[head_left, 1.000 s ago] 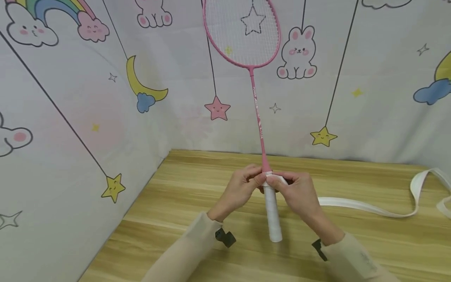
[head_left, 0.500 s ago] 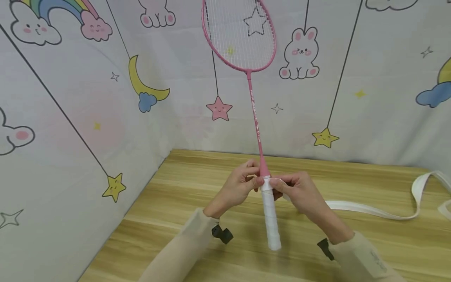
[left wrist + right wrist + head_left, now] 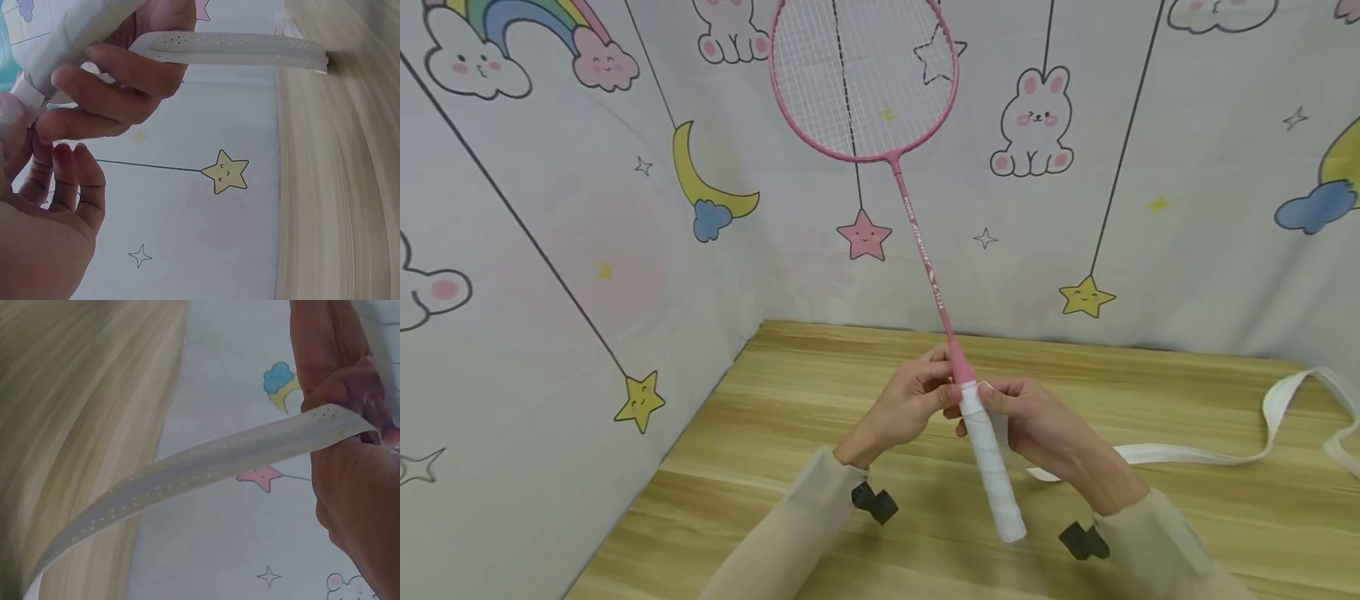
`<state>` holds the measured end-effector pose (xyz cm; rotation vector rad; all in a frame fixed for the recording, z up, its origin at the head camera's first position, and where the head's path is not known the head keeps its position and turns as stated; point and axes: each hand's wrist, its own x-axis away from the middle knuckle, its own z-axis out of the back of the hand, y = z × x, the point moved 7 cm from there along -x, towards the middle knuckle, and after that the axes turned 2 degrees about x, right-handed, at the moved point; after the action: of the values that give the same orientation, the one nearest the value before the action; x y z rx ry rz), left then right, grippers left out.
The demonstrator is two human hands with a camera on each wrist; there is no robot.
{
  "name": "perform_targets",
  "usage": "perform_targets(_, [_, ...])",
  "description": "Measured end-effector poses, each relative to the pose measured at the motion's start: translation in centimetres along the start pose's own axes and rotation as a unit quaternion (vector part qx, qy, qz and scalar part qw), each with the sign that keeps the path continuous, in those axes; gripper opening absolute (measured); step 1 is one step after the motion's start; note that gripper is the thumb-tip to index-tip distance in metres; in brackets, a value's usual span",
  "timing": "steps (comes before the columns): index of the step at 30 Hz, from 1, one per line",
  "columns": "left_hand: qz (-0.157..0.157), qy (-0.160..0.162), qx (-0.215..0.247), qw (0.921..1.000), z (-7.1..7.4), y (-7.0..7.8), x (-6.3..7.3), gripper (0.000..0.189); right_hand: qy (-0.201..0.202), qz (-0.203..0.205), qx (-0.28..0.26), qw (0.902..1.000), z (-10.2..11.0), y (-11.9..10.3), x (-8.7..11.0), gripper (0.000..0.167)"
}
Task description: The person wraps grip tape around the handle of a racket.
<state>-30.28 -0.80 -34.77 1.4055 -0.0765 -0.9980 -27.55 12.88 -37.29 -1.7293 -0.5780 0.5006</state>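
A pink badminton racket [image 3: 922, 254] stands tilted over the table, its head up and leaning left, its white-wrapped handle [image 3: 992, 467] down. My left hand [image 3: 901, 410] pinches it where the pink cone meets the handle, thumb on the white band. Close on the other side, my right hand [image 3: 1047, 423] holds a white grip tape [image 3: 1195, 455] against the handle's top. In the left wrist view, the right fingers [image 3: 119, 90] curl under the handle, and the perforated tape [image 3: 237, 50] trails from that hand. The right wrist view shows the tape [image 3: 187, 459] leaving the right palm.
The tape's far end loops upward on the right side of the wooden table [image 3: 760, 467]. Behind and to the left hangs a white cloth [image 3: 775, 275] printed with stars, rabbits and clouds. The racket head overlaps this cloth in the head view.
The racket has tilted, its head swinging left and its handle end moving right. My right hand has turned and lowered slightly, still with the tape. The left hand keeps its pinch.
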Motion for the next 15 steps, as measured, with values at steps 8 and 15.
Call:
perform_targets(8, [-0.001, -0.037, -0.020, 0.9991, -0.1, 0.8, -0.1, 0.073, -0.008, 0.037, -0.012, 0.9992, 0.2, 0.0, -0.1, 0.023])
perform_targets(15, [0.081, 0.126, -0.020, 0.9886, 0.7, 0.7, 0.4, 0.029, 0.195, 0.045, 0.145, 0.9690, 1.4, -1.0, 0.5, 0.016])
